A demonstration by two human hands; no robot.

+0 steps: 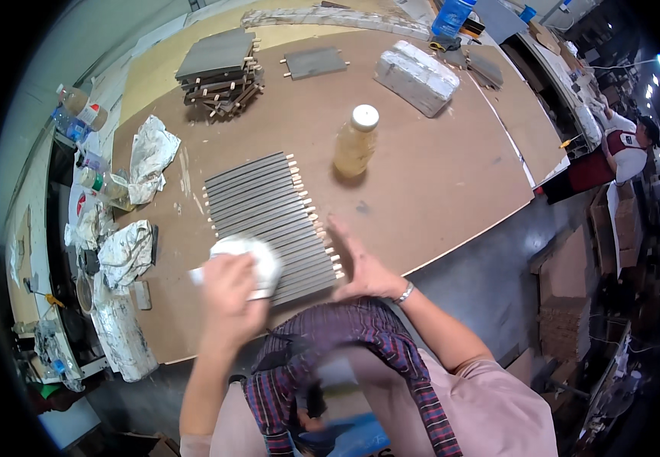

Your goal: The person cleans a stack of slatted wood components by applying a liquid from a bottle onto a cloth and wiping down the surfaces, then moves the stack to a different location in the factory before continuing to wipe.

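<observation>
The left hand (232, 293), blurred, is closed on a white cloth (269, 265) over the left part of the nearer grey slats (267, 219), which form a row at the desk's (444, 171) near edge, their long axes roughly parallel to it. The right hand (368, 273), fingers spread apart, is nearer their right ends; whether it touches them I cannot tell.

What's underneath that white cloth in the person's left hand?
The left hand holds the white cloth over the near left part of the grey slats. Slats show beyond it and to its right; the surface directly beneath is hidden.
</observation>
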